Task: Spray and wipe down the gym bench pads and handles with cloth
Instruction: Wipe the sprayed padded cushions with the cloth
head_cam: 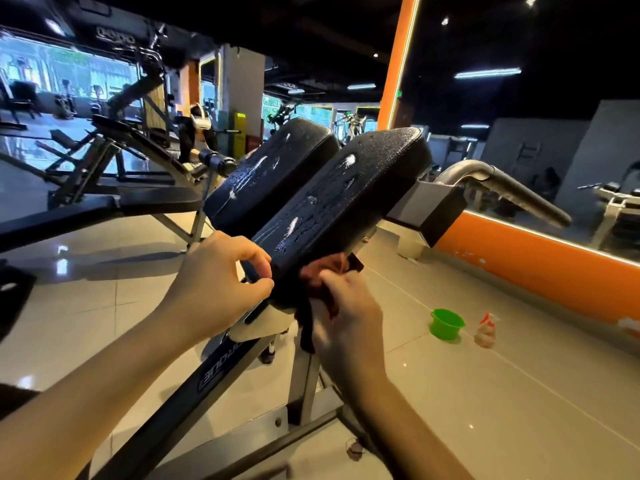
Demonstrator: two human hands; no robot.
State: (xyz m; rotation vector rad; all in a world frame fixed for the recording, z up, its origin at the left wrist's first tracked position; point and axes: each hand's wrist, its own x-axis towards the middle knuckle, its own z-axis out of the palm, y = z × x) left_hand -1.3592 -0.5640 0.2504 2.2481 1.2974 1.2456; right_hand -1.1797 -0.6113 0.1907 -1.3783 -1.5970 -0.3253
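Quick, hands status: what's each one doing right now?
Left hand: fingers curled, pinching the near end of the right pad.
Right hand: gripping the dark red cloth against that pad's near end.

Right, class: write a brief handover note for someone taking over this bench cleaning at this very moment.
Hands: the left hand has curled fingers at the near corner of the right pad; grip unclear. The right hand holds the cloth against that pad's near end.
Things: the spray bottle and green bucket stand on the floor to the right.
Done: both pads sprayed; foam and droplets also show on the left pad.
Left: wipe both pads, then the handle.
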